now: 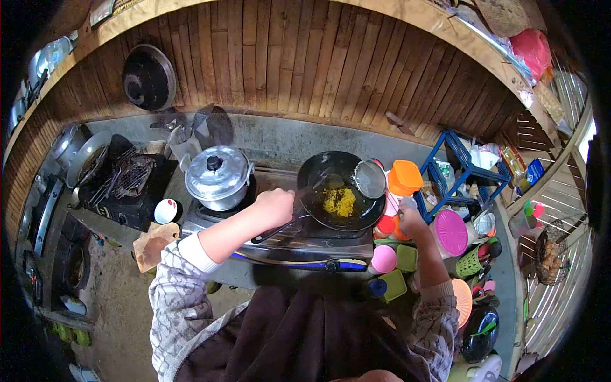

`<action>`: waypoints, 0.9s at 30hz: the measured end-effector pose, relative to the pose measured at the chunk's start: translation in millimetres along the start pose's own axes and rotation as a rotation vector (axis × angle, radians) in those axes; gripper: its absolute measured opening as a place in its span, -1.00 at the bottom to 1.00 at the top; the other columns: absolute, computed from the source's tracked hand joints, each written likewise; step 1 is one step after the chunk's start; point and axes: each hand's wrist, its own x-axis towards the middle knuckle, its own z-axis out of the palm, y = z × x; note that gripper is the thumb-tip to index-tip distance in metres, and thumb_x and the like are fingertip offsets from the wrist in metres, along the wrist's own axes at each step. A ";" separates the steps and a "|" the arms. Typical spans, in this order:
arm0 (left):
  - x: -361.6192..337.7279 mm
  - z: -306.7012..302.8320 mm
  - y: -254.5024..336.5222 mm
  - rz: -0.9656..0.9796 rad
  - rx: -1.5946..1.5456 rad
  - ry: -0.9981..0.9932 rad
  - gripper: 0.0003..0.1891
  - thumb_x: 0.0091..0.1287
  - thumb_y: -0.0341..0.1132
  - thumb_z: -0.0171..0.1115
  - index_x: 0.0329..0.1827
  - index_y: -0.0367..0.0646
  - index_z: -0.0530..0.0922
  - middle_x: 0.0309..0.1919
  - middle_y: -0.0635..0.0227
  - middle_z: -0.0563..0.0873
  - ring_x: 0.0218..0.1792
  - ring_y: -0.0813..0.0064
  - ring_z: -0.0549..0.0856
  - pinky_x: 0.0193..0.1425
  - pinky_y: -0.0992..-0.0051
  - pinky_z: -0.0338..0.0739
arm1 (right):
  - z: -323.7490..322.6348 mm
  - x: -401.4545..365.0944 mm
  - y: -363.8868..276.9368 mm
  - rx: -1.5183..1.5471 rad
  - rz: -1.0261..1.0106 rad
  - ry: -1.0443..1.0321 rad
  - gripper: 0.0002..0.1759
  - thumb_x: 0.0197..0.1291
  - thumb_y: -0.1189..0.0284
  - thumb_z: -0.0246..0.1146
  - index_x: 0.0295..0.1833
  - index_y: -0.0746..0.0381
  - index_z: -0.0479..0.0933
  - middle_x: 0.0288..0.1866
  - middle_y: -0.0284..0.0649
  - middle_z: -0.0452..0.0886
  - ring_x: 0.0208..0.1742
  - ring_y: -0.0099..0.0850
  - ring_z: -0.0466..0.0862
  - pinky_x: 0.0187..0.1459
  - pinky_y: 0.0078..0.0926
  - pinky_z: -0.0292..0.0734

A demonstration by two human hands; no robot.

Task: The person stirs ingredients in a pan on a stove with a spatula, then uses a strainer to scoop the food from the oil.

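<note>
A black wok (312, 164) sits on the right burner of the stove, with yellow chopped food (339, 201) in its bottom. My left hand (275, 207) is closed in a fist at the wok's left side, around what looks like a spatula (310, 189) reaching over the rim. The wok's dark handle (263, 236) juts out below this fist. Over the wok's right edge hangs a round mesh strainer (370, 179). My right hand (412, 221) is closed to the right of it, apparently on its handle; the fingers show only partly.
A lidded aluminium pot (218, 178) occupies the left burner of the steel stove (305, 246). Orange container (404, 177), pink lid (449, 233) and green boxes (393, 284) crowd the right side. Behind them stands a blue rack (468, 169). A charred grill stove (124, 184) is at left.
</note>
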 end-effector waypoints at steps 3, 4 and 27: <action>-7.3 -0.3 -4.8 0.025 -0.005 0.022 -0.72 0.19 -0.28 0.00 -0.14 -0.30 0.47 -0.37 -0.05 0.63 -0.31 0.02 0.64 -0.23 0.16 0.55 | 2.8 3.0 2.9 -0.032 -0.006 0.026 -0.69 0.05 0.56 0.00 -0.05 0.34 0.42 -0.26 0.16 0.54 -0.19 0.06 0.53 -0.15 -0.15 0.42; -9.6 -2.3 -4.2 0.025 -0.005 0.019 -0.72 0.19 -0.28 0.00 -0.14 -0.30 0.47 -0.37 -0.05 0.63 -0.31 0.02 0.64 -0.23 0.16 0.55 | 4.0 3.9 4.5 -0.030 -0.004 0.024 -0.69 0.05 0.56 0.00 -0.05 0.34 0.42 -0.26 0.16 0.54 -0.19 0.06 0.53 -0.15 -0.15 0.42; -31.7 -11.4 -23.8 -0.006 -0.131 0.038 -0.62 0.18 -0.28 0.04 0.04 -0.25 0.42 -0.37 -0.06 0.63 -0.27 -0.01 0.62 -0.15 0.15 0.51 | 26.1 -33.0 -62.6 0.557 0.093 -0.449 -0.65 0.15 0.49 -0.01 0.07 0.30 0.38 -0.59 -0.22 0.50 -0.73 -0.48 0.47 -0.66 -0.51 0.40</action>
